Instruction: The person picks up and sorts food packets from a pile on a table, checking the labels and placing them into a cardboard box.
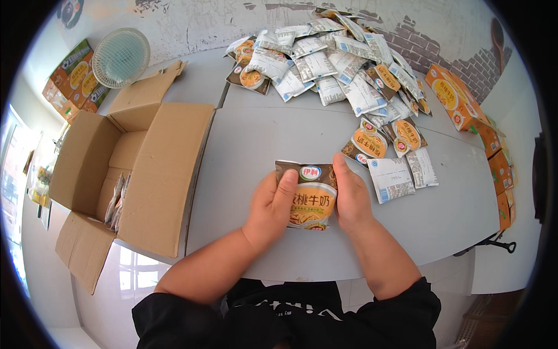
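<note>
Between my two hands is a brown and orange printed food pouch (314, 203), face up above the grey table. My left hand (272, 205) grips its left side, thumb on the front and fingers hidden behind. Along the right edge lies my right hand (352, 196), thumb pointing up; its other fingers are mostly hidden. Just right of that hand are loose pouches, including a brown one (366, 143) and a white-backed one (391, 179). To the left stands an open cardboard box (163, 174) with several pouches (117, 203) upright at its near end.
A large heap of pouches (322, 61) covers the table's far side by the wall. Orange cartons (455, 97) stand at the right, with more boxes (501, 174) below. Behind the cardboard box are a pale plastic basket (121, 57) and stacked printed cartons (78, 80).
</note>
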`<state>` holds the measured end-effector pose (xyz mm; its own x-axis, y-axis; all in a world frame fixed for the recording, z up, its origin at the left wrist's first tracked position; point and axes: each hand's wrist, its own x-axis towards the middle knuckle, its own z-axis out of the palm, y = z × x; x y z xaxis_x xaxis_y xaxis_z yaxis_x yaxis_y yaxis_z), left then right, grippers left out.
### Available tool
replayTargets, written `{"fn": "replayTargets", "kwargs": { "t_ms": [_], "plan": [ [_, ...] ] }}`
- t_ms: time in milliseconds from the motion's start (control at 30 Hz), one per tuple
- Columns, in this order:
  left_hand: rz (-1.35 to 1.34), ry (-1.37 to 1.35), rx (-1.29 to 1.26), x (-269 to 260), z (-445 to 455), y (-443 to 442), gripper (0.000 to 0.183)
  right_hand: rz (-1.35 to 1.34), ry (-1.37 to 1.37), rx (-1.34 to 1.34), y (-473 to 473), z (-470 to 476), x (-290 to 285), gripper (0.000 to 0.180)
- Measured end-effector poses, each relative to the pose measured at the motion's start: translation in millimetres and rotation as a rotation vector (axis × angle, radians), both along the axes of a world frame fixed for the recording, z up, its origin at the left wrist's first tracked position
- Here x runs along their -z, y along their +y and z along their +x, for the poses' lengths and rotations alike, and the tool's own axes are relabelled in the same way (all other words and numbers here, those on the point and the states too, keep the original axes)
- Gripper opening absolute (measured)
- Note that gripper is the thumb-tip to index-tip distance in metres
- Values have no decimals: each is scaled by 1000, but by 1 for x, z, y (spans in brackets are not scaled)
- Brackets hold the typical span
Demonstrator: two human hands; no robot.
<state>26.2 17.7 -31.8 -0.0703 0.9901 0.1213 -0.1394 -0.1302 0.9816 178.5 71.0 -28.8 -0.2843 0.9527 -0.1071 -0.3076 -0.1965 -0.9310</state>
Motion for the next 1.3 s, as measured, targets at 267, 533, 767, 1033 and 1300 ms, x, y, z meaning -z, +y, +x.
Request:
{"fn": "replayTargets", "kwargs": {
  "t_ms": [267,533,767,1033,1300],
  "plan": [
    [85,114,-45,-4,-10,2,42,109,-97,-204,-16,-9,-12,44],
    [8,56,55,-9,-3,-7,38,163,-113,64,-18,-11,-10,37],
    [-150,-272,-38,-21,15,-16,36,394,-383,73,-28,-13,-10,36],
    [-146,-292,-41,-17,2,-12,35,445,-324,40,-37,-19,-10,37],
    [-206,-137,11,-30,-16,-2,46,448,-395,17,-34,-8,-12,39]
  ]
}}
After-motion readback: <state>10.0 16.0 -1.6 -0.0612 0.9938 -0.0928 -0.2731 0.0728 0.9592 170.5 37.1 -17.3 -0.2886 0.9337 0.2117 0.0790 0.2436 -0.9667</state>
